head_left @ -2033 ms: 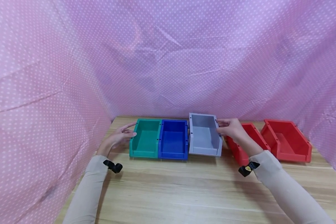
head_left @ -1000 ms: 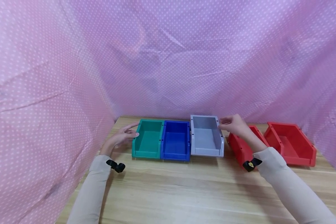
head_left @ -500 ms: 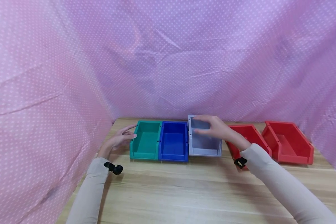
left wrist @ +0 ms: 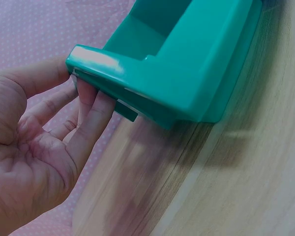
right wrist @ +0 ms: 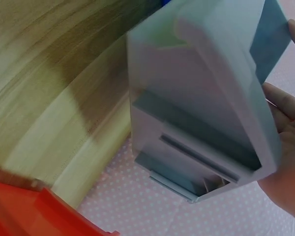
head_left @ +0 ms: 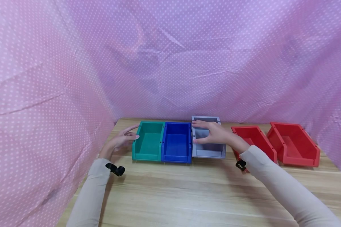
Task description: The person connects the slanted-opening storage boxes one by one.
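Three plastic storage bins stand side by side: green, blue and grey, the grey one a little farther back. My left hand holds the green bin's left side; the left wrist view shows the thumb against the rim and fingers tucked under it. Reaching across the grey bin, my right hand has its thumb and fingers spread apart, fingertips at the left rim beside the blue bin. In the right wrist view the grey bin's outer side wall covers part of that hand.
Two red bins sit on the right, the nearer one angled and partly behind my right forearm. All stand on a wood-grain table. Pink dotted cloth hangs behind and along both sides. A black camera sits on each wrist.
My right hand has left the grey bin's right rim and moved left over the bin to its left rim. My left hand stays on the green bin. The bins look unmoved.
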Demonstrator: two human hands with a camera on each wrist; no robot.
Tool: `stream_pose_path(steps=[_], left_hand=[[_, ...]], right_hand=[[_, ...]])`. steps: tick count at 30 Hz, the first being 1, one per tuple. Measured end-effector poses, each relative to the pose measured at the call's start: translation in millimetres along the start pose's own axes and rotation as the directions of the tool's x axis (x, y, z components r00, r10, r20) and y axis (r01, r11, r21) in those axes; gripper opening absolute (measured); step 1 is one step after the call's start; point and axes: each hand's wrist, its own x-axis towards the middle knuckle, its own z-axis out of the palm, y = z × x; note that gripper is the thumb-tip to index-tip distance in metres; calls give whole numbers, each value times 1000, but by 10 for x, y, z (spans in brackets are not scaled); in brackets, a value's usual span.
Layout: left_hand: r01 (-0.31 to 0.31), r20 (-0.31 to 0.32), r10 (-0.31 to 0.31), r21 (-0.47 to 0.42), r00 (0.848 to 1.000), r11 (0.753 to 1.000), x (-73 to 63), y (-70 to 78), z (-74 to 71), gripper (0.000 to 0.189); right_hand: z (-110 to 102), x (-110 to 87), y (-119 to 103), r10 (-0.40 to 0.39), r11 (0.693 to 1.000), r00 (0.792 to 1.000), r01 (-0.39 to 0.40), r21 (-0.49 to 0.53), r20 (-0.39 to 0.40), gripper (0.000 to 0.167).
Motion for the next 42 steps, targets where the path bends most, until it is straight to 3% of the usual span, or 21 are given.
stream_pose_path(steps=[15, 25, 42], left_hand=[[38, 2, -38, -25, 999, 999, 19, 21, 2, 75], [13, 27, -12, -26, 1000, 1000, -8, 36, -30, 75], [23, 18, -23, 0, 1000, 1000, 4, -4, -32, 75]], right_hand=[[41, 35, -28, 50, 999, 997, -50, -3, 52, 78], [130, 16, -83, 49, 995, 998, -45, -89, 45, 77], [307, 32, -23, 73, 996, 995, -69, -64, 70, 81]])
